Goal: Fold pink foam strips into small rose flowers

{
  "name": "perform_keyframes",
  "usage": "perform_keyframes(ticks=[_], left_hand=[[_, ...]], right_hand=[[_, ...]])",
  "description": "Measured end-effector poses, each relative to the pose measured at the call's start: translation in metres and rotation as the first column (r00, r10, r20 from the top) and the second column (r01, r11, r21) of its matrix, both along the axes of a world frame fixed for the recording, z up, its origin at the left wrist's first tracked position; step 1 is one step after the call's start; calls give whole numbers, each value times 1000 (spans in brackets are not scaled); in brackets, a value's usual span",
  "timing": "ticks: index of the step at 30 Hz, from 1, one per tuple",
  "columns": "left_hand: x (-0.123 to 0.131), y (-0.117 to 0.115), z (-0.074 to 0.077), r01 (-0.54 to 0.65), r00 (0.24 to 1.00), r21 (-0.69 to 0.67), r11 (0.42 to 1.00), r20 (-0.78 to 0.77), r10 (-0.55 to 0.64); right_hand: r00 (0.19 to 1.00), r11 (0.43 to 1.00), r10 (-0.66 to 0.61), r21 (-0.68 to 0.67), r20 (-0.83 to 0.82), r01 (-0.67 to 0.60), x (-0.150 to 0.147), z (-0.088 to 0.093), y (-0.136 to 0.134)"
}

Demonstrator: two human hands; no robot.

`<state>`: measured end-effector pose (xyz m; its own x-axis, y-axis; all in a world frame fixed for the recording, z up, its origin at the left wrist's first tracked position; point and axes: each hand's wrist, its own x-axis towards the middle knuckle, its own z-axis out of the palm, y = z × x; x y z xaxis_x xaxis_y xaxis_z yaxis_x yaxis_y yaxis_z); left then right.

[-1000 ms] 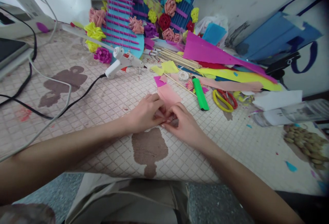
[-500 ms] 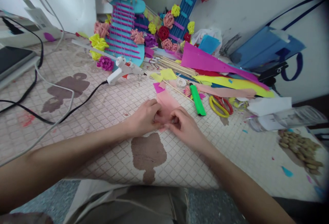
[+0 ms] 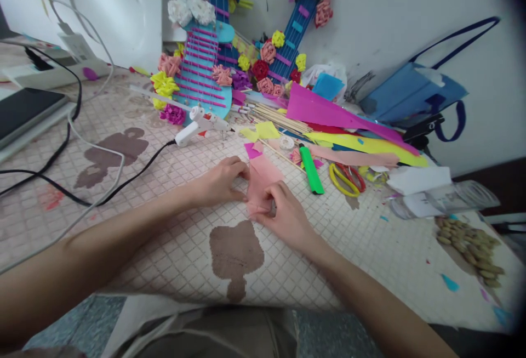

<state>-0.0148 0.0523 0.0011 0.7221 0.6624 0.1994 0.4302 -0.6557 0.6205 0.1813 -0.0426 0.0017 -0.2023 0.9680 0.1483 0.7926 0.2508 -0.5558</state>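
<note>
A pink piece of crepe paper lies between my hands on the table. My right hand pinches the near edge of this paper, with thumb and forefinger together on it. At the paper's left side is my left hand, its thumb and fingers apart, with nothing visible between them. Beyond the paper are a small magenta piece and yellow scraps. A green roll rests to the right of the paper.
A white glue gun with a black cord lies at the left. Yellow-handled scissors, wooden sticks and a clear bottle lie to the right. Flower-decorated blue shapes stand behind.
My left hand has let go of the pink paper and moved slightly left, its fingers parting. My right hand has shifted a little down and left, still on the paper. The view has shifted slightly.
</note>
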Motion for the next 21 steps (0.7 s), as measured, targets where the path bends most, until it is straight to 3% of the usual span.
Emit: perform_keyframes(ticks=[5,12,16,19,21], left_hand=[[-1,3,4,0,1000,-73,997,10,1],[0,3,0,-54,997,-107,993,42,59],[-1,3,4,-49,995,-187,981,76,65],[0,2,8,42,987,-345,938,163,16],[1,1,9,143,967,-461,876,252,-26]], right_hand=[[989,999,-27,20,-145,30,12,2,14],[1000,997,-26,-74,-12,25,12,2,41],[999,998,-18,-66,-30,16,14,4,43],[970,995,-19,-96,-242,-5,21,7,40],[889,991,-48,-131,-456,-14,24,8,38]])
